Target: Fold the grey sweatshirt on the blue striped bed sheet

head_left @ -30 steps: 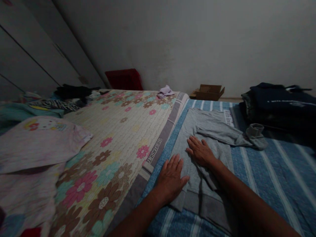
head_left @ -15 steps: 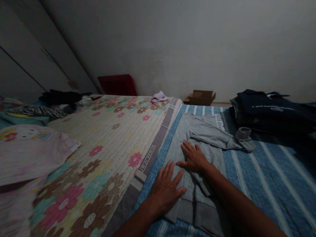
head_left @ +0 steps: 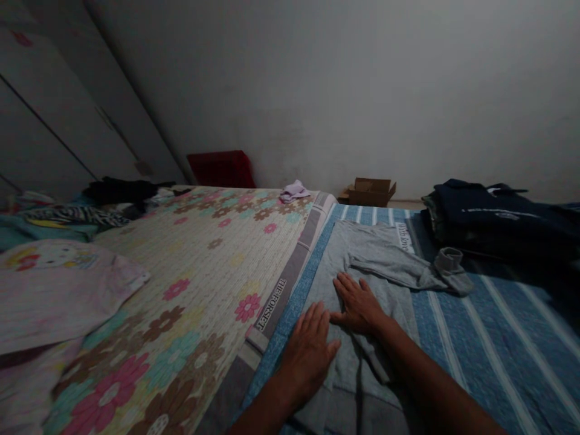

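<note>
A grey long-sleeved shirt (head_left: 376,248) lies partly folded on the blue striped bedding (head_left: 492,338), one sleeve stretched to the right with its dark cuff turned up. My right hand (head_left: 359,303) rests palm down on the middle of the shirt, fingers stretched out. Beside it, my left hand (head_left: 308,345) lies over the shirt's left edge, fingers extended and close together, thumb apart. Neither hand grips the cloth. The shirt's lower part is partly hidden by my forearms.
Folded dark clothes (head_left: 502,214) are stacked at the right. A pink printed garment (head_left: 67,284) and a dark clothes heap (head_left: 120,190) lie left on the floral mat (head_left: 199,248). A lilac cloth (head_left: 294,191), a cardboard box (head_left: 370,191) and a red box (head_left: 222,168) are near the wall.
The view has tilted up slightly, so things sit lower in the picture. My left hand's fingers have drawn closer together. The shirt's shape looks much the same.
</note>
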Motion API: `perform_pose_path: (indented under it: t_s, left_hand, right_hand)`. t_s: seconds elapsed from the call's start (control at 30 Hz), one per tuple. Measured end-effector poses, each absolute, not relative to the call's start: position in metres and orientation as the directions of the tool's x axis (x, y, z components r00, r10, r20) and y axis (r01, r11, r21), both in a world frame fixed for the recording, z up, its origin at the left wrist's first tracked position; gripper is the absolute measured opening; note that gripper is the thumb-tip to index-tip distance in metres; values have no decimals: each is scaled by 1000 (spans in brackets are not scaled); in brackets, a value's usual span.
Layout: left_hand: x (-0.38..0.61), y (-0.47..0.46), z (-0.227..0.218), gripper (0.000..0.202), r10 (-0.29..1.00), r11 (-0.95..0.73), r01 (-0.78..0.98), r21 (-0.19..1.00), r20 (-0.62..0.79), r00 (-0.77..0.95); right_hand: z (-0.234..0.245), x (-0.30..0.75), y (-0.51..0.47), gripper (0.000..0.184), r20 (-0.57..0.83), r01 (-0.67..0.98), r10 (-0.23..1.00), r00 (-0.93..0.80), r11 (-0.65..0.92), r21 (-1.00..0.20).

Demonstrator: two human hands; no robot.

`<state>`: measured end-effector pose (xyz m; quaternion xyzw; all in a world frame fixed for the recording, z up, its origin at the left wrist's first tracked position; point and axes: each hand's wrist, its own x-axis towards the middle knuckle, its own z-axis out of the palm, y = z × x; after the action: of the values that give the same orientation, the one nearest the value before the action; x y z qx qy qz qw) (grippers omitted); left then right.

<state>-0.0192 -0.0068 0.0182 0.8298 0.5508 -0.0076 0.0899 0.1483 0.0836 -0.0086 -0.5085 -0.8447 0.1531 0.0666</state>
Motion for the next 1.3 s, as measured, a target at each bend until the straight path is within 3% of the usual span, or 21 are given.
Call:
perform_pose_path:
  t_s: [0.17,0.27,0.37,0.53,0.73,0.87,1.17,1.3]
  left_hand:
    - [-22,-7,13,69,914,-328,924,195,-183,363]
    - [-27,1,24,65,906,-296,910,289,-216,363]
    - [-25,31,36,57,924,-275,890,363,-156,349]
    - [0,105,34,50,922,-382,886,263,46,384]
    - [7,148,0,51,927,-362,921,144,-50,372]
    - [-3,151,-18,52,923,-383,920,85,-5,384]
    - [0,176,-15,49,937,-347,932,105,84,340]
    - [2,190,-18,56,938,-338,938,73,-50,342]
  right_hand:
    - [-5,148,81,88,-26,833,880,-474,439,-336]
    - [-4,148,80,92,-33,829,878,-477,438,-347]
    - [-5,147,81,93,-41,829,877,-479,437,-349]
    - [-5,146,81,100,-41,819,870,-491,445,-363]
    - [-4,145,81,95,-41,816,868,-495,448,-365]
    - [-1,143,82,96,-68,811,863,-501,440,-386]
    - [-1,142,83,100,-80,804,863,-498,425,-415]
    - [-4,143,84,103,-80,802,866,-494,418,-425]
